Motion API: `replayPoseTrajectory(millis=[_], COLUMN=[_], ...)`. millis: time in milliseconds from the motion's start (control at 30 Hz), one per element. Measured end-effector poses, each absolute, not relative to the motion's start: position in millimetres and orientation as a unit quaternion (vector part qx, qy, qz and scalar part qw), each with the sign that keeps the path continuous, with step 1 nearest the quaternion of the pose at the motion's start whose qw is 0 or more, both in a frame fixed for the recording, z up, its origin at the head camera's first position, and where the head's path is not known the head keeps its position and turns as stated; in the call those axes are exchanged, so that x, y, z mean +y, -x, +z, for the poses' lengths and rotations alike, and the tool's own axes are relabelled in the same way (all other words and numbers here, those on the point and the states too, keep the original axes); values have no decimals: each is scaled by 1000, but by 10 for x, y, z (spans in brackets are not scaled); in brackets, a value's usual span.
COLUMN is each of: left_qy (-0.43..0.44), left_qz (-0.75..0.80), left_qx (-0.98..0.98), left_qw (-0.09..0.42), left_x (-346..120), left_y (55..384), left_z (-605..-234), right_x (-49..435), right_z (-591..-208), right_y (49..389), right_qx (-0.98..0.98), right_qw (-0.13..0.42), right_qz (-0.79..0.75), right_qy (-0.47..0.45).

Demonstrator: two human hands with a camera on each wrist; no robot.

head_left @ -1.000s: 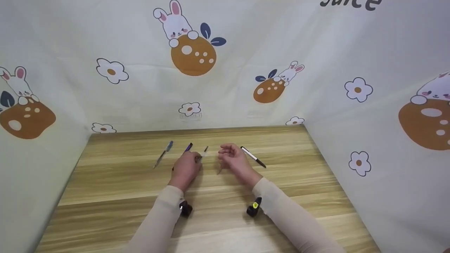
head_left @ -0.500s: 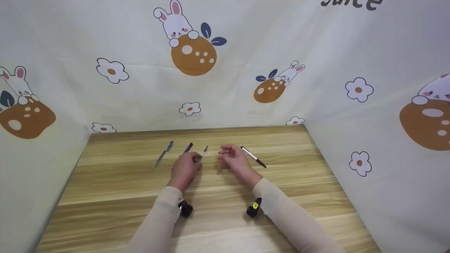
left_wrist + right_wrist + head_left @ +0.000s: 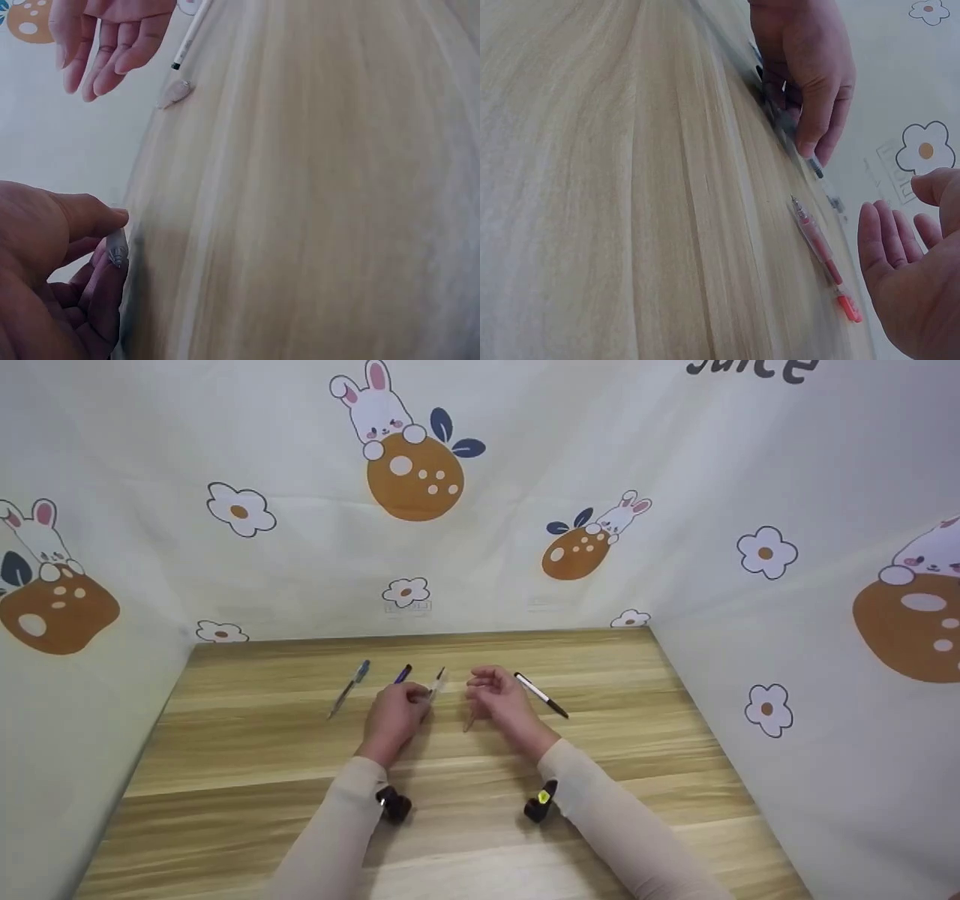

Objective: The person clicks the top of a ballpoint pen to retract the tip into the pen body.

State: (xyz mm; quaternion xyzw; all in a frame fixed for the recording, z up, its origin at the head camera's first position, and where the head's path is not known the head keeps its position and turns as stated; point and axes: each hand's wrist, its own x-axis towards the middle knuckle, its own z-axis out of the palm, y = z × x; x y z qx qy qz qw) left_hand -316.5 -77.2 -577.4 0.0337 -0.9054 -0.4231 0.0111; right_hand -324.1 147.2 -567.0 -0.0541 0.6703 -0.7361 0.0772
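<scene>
My left hand (image 3: 394, 718) pinches a clear pen (image 3: 436, 682) with a dark end between thumb and fingers, close over the table; a metal-coloured pen tip (image 3: 116, 255) pokes out below the thumb in the left wrist view. To its right, my right hand (image 3: 504, 706) holds nothing, its fingers loosely bent and the palm turned toward the left. A clear pen with red parts (image 3: 823, 251) lies on the wood beside the right hand, mostly hidden by it in the head view. Partly behind the left hand is a dark blue pen (image 3: 403, 673).
A clear pen with a blue end (image 3: 349, 688) lies left of the hands on the wooden table (image 3: 262, 765). At the right lies a white pen with black ends (image 3: 541, 694). A printed cloth (image 3: 495, 547) rises along the table's back and sides.
The clear pen in my left hand has shifted slightly away from me, and more of it shows past the fingers. My right hand stays almost still.
</scene>
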Motion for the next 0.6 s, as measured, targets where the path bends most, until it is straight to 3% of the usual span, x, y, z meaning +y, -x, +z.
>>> replayPoseTrajectory(millis=[333,600], left_qy=[-18,-1], left_qz=[-510,-543], left_qx=[-860,-840], left_qw=[4,7], left_x=[-631,-528], left_y=[3099,3038], left_z=[-5642,-5593], right_x=[1424,1377], right_z=[-5628,-5621], right_y=[3348,3402], right_qx=[673,657], right_qw=[39,42], right_qz=[-738,-753], right_qy=[25,2])
